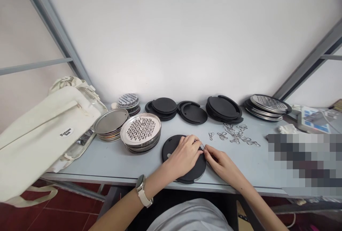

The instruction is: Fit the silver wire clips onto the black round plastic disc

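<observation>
Flat on the counter (107, 159), near its front edge, lies a round matte black disc (171, 145). The left hand (184, 154) rests palm-down on it, fingers pressed together. The right hand (223, 163) reaches in low, fingers pinching a small shiny metal hook (202, 147) at the disc's right rim; the hook's direction is unclear.

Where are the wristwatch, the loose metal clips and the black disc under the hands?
Wristwatch (141, 183): head view, on its round case.
Metal clips (236, 134): head view, middle of the scattered pile.
Black disc (171, 147): head view, its bare left part.
</observation>
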Demonstrator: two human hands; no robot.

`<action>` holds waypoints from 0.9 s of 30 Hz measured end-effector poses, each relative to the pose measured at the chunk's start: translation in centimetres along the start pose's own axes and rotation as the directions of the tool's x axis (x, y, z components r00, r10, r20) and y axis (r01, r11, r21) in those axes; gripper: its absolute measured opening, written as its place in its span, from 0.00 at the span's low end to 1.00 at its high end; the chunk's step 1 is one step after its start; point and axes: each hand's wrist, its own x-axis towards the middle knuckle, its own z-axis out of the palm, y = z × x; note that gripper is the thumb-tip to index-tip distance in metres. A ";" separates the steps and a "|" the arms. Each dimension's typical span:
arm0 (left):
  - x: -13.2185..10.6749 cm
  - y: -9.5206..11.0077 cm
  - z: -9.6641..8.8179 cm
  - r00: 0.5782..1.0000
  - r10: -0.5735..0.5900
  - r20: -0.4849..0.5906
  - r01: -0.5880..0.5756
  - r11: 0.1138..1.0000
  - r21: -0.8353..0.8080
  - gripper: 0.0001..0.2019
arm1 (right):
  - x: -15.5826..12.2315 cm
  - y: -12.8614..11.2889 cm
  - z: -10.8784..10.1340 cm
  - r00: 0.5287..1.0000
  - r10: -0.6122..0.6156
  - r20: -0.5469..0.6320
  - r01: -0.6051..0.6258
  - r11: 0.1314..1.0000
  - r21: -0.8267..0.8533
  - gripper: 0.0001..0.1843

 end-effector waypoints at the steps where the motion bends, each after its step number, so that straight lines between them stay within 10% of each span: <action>1: 0.0 0.0 0.0 1.000 0.001 0.000 -0.001 1.000 0.003 0.09 | 0.0 0.0 0.0 1.000 0.000 0.000 0.000 1.000 0.000 0.17; 27: 0.0 0.1 -0.2 0.999 0.030 0.029 -0.028 0.998 -0.064 0.15 | 0.1 0.4 0.0 1.000 -0.004 0.003 0.004 1.000 0.007 0.17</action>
